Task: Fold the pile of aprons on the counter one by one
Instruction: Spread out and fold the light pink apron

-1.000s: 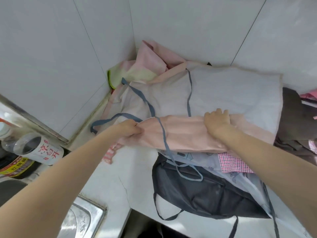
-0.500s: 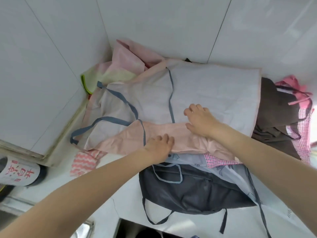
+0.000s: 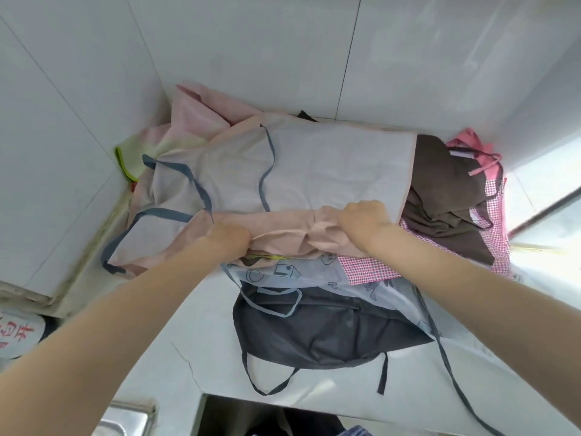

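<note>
The pink apron [image 3: 283,171] lies spread across the pile in the corner of the counter [image 3: 195,325], its near edge doubled over as a pink band. Half a second ago my hands lay flat, smoothing that band; now my left hand [image 3: 228,239] and right hand [image 3: 364,221] both have their fingers clamped on bunched pink cloth. I judge the next fold is starting. Below it sit a printed apron [image 3: 283,272], a dark apron [image 3: 323,335] and a brown cloth [image 3: 446,196] to the right, unfolded.
</note>
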Available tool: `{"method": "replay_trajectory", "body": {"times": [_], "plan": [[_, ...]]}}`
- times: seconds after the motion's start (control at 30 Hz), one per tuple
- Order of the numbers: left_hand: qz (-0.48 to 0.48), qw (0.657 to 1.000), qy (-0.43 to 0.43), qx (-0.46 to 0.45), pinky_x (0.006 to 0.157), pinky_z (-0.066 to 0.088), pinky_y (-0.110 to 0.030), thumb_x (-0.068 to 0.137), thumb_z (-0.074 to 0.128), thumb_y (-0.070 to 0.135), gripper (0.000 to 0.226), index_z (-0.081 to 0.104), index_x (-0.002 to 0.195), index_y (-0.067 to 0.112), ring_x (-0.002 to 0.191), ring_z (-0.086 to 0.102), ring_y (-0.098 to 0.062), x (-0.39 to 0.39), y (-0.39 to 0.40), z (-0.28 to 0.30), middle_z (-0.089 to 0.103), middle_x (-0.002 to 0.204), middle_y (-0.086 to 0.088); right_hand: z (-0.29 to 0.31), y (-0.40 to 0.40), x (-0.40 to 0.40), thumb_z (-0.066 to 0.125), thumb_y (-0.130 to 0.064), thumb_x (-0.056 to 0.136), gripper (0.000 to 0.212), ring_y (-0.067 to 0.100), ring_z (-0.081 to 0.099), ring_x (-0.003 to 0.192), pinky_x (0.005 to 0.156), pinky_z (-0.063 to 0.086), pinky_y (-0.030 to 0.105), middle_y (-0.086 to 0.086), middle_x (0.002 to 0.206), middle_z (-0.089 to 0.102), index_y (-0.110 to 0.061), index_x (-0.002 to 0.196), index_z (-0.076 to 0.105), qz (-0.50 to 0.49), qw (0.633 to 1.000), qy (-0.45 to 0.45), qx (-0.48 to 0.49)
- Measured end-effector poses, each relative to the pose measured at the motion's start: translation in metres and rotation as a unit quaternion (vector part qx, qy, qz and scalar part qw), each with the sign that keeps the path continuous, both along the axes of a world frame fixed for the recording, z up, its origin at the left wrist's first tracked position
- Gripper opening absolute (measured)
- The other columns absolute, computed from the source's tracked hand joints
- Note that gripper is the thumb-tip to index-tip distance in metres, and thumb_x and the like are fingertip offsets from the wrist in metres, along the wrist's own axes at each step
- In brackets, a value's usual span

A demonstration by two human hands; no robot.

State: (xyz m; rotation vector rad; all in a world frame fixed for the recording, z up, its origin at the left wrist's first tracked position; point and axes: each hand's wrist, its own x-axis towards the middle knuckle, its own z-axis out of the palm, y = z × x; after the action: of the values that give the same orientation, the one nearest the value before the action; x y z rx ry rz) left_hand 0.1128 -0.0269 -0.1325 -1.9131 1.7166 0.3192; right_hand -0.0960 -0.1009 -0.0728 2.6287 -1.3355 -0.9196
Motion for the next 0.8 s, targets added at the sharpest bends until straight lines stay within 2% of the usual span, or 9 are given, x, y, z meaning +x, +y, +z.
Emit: {"method": "replay_trajectory", "body": {"times": [0.13,0.23,0.27,0.3,0.33,0.43,0.53,0.67,0.8], "plan": [[-0.017,0.997,-0.052,-0.052,0.099,0.036,-0.032,0.102,0.030,0.021,0.035,0.050,0.130,0.014,0.121,0.049,-0.026,-0.005,0.009,0.012,0.053,0.131,-0.006,0.024,-0.023,-0.024,0.040,-0.001,0.096,0.038,0.029,0.045,0.128,0.096,0.040,0.036,0.008,0.137,0.048,-0.009,0.133,0.049,-0.004,0.994,0.071,-0.088],[0.016,0.998,0.056,-0.001,0.089,0.041,-0.033,0.098,0.040,0.020,0.033,0.054,0.128,0.014,0.114,0.054,-0.027,-0.003,0.007,0.005,0.057,0.124,-0.007,0.037,-0.026,-0.028,0.041,-0.007,0.097,0.031,0.029,0.050,0.116,0.092,0.041,0.034,0.011,0.129,0.050,-0.010,0.127,0.051,-0.022,0.985,0.169,0.038],[0.019,0.995,0.095,0.024,0.089,0.043,-0.034,0.096,0.044,0.022,0.035,0.052,0.130,0.016,0.114,0.054,-0.027,-0.004,0.012,0.006,0.057,0.124,-0.006,0.037,-0.024,-0.028,0.048,-0.016,0.096,0.028,0.028,0.051,0.112,0.090,0.041,0.033,0.010,0.126,0.051,-0.011,0.123,0.052,-0.024,0.973,0.213,0.086],[0.011,0.990,0.123,0.065,0.094,0.044,-0.036,0.096,0.045,0.023,0.040,0.045,0.137,0.020,0.118,0.052,-0.028,-0.008,0.015,0.007,0.053,0.131,-0.006,0.035,-0.023,-0.028,0.055,-0.028,0.093,0.038,0.027,0.052,0.113,0.092,0.042,0.033,0.007,0.129,0.051,-0.012,0.127,0.051,-0.024,0.961,0.243,0.133],[0.014,0.981,0.145,0.125,0.101,0.040,-0.036,0.098,0.045,0.022,0.047,0.034,0.144,0.021,0.126,0.046,-0.029,-0.015,0.020,0.011,0.045,0.141,-0.006,0.033,-0.021,-0.027,0.060,-0.039,0.089,0.051,0.027,0.051,0.118,0.095,0.043,0.034,0.004,0.134,0.050,-0.013,0.131,0.050,-0.040,0.955,0.233,0.181],[0.005,0.954,0.197,0.225,0.105,0.025,-0.023,0.098,0.048,0.019,0.063,0.012,0.150,0.019,0.142,0.021,-0.023,-0.030,0.025,0.011,0.019,0.154,-0.001,0.017,-0.014,-0.015,0.057,-0.049,0.088,0.065,0.028,0.036,0.135,0.108,0.036,0.041,0.003,0.148,0.034,-0.019,0.143,0.038,-0.091,0.955,0.059,0.276],[-0.060,0.975,0.180,0.111,0.115,0.019,-0.036,0.096,0.049,0.029,0.060,0.020,0.148,0.022,0.142,0.019,-0.026,-0.028,0.009,-0.011,0.020,0.155,-0.003,-0.014,-0.006,0.002,0.063,-0.053,0.082,0.081,0.025,0.032,0.137,0.106,0.037,0.041,-0.003,0.154,0.023,-0.025,0.148,0.024,-0.061,0.959,-0.022,0.275],[-0.060,0.991,0.097,0.071,0.109,0.025,-0.054,0.093,0.047,0.022,0.062,0.015,0.147,0.028,0.142,0.008,-0.035,-0.028,0.001,-0.029,0.001,0.157,-0.003,-0.084,0.014,0.002,0.079,-0.033,0.072,0.103,0.032,0.033,0.132,0.100,0.042,0.048,0.008,0.148,0.024,-0.020,0.150,0.012,-0.022,0.979,0.043,0.197],[-0.081,0.990,0.106,0.048,0.108,0.031,-0.048,0.092,0.051,0.028,0.063,0.021,0.147,0.025,0.136,0.023,-0.031,-0.025,-0.010,-0.039,0.021,0.152,-0.003,-0.103,0.006,-0.028,0.082,-0.009,0.065,0.116,0.034,0.027,0.134,0.097,0.044,0.049,0.008,0.150,0.015,-0.027,0.149,0.005,0.015,0.984,0.083,0.155]]}}
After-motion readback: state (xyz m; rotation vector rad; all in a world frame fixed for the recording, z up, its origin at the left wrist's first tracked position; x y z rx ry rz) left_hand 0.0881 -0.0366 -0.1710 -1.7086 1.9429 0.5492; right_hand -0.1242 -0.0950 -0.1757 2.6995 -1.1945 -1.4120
